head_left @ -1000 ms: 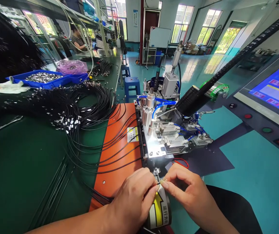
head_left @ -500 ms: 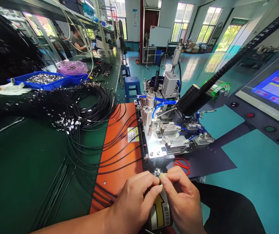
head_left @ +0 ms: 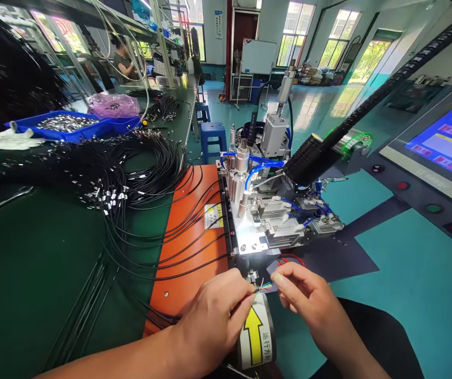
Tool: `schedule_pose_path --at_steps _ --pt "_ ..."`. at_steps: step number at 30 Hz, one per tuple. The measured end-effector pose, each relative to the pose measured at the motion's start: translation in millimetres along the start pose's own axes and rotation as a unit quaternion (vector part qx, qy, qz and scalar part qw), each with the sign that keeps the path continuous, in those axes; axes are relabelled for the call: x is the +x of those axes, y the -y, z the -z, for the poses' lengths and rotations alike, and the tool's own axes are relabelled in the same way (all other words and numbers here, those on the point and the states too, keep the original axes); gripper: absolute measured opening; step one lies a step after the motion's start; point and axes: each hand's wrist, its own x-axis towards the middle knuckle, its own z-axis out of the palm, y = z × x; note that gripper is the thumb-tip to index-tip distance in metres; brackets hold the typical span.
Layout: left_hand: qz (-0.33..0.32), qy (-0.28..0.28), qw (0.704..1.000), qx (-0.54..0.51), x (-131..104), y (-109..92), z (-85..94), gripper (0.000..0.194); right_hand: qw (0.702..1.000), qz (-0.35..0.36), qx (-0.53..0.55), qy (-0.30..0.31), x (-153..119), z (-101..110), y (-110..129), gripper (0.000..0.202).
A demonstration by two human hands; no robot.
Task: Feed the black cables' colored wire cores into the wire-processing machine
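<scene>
Thin black round cable (head_left: pixel 256 290) gets pinched by the left hand (head_left: pixel 222 305), skinny multicoloured wires (head_left: pixel 266 286) fanned out; right hand (head_left: pixel 308 300) is kept just beside, thumb and forefinger pressed together.

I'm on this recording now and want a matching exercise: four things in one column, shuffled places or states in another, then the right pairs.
1. Left hand
2. Right hand
3. Yellow arrow
4. Orange panel

A. bears a white-and-yellow label
B. fingertips just to the right of the coloured wires
C. printed on a curved white surface
D. pinches the cable end from which those wires stick out

Pairs: 1-D, 2-B, 3-C, 4-A
</scene>
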Motion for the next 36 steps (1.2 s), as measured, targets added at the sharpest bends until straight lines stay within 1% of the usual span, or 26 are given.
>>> schedule_pose_path --at_steps 4,10,16,20,24,31,36 --pt "0.0 -0.003 1.0 0.002 0 0 -0.2 0.02 1.0 0.006 -0.011 0.023 2 -1 3 0.027" --pt "0.001 -0.004 1.0 0.007 0 2 -2.3 0.021 0.999 0.006 -0.009 0.039 3 -6 -4 0.028" --pt "-0.02 -0.01 0.999 0.033 3 3 2.5 0.019 1.0 -0.007 0.009 0.016 9 -12 -14 0.03" --pt "-0.014 -0.007 1.0 0.026 3 5 5.6 0.021 0.999 -0.021 0.046 -0.006 14 -18 -23 0.03" --pt "-0.012 -0.009 1.0 0.015 2 9 5.3 0.026 0.998 -0.032 0.061 -0.009 19 -21 -31 0.031" --pt "-0.003 -0.007 1.0 0.02 4 13 3.6 0.028 0.997 -0.039 0.067 -0.009 22 -24 -32 0.034" --pt "0.003 -0.002 1.0 0.022 4 13 3.5 0.025 0.996 -0.046 0.078 -0.009 23 -26 -32 0.033"
